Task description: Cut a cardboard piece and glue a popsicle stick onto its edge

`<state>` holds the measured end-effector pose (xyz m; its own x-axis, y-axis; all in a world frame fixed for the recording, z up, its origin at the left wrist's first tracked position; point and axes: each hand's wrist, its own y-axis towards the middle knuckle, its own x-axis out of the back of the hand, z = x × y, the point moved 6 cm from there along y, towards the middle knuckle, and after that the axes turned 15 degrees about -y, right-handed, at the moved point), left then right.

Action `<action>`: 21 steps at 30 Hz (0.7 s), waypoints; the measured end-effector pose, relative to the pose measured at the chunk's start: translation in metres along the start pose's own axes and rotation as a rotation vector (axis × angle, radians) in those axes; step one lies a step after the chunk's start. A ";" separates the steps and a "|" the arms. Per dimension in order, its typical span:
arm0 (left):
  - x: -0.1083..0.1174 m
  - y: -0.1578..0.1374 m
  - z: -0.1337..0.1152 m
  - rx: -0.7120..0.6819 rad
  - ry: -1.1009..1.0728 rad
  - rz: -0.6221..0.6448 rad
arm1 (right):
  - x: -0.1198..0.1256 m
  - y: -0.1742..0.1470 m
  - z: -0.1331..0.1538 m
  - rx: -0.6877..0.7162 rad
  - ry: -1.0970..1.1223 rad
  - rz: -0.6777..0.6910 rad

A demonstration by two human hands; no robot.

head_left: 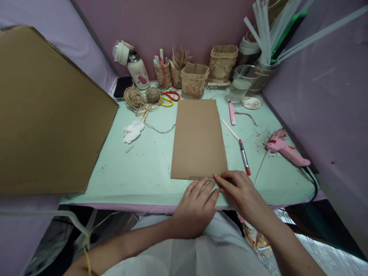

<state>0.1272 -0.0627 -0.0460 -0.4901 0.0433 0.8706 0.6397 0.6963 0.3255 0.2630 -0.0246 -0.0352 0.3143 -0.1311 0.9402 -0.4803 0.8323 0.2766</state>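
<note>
A flat rectangular sheet of brown cardboard (198,138) lies on the table in front of me. Along its near edge runs a thin, narrow strip (201,178), partly covered by my fingers. My left hand (197,207) rests with fingers stretched out, their tips on the strip and that edge. At the near right corner, my right hand (240,188) has its thumb and fingers pressed together by the strip's end; what they grip is hidden. Close to the right hand lie a silver and red marker (244,158) and a wooden stick (230,130).
A pink glue gun (289,150) with its cord lies at right. Behind the sheet are scissors (171,96), twine (134,98), woven baskets (194,80), a plastic cup (240,86) and a pink cutter (232,113). A large cardboard piece (51,115) stands at left.
</note>
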 end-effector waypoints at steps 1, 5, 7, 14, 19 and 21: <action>0.001 0.000 0.000 -0.001 -0.002 0.002 | -0.001 0.000 0.000 -0.001 0.001 0.005; 0.003 0.001 0.000 -0.001 -0.013 0.015 | 0.000 -0.001 0.001 0.004 0.002 0.015; 0.003 0.002 0.000 0.003 -0.022 0.026 | 0.001 -0.001 0.001 0.003 0.002 0.010; 0.004 0.004 0.001 0.008 0.007 0.004 | 0.008 -0.003 -0.002 -0.016 -0.005 -0.011; 0.005 0.007 -0.001 0.002 0.010 -0.032 | 0.019 -0.008 -0.014 -0.054 -0.076 -0.008; 0.005 0.008 -0.001 -0.002 0.009 -0.038 | 0.022 -0.011 -0.020 -0.073 -0.107 0.003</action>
<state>0.1303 -0.0580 -0.0386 -0.5083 0.0107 0.8611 0.6225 0.6955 0.3588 0.2913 -0.0261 -0.0213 0.2218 -0.1824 0.9579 -0.4185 0.8695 0.2625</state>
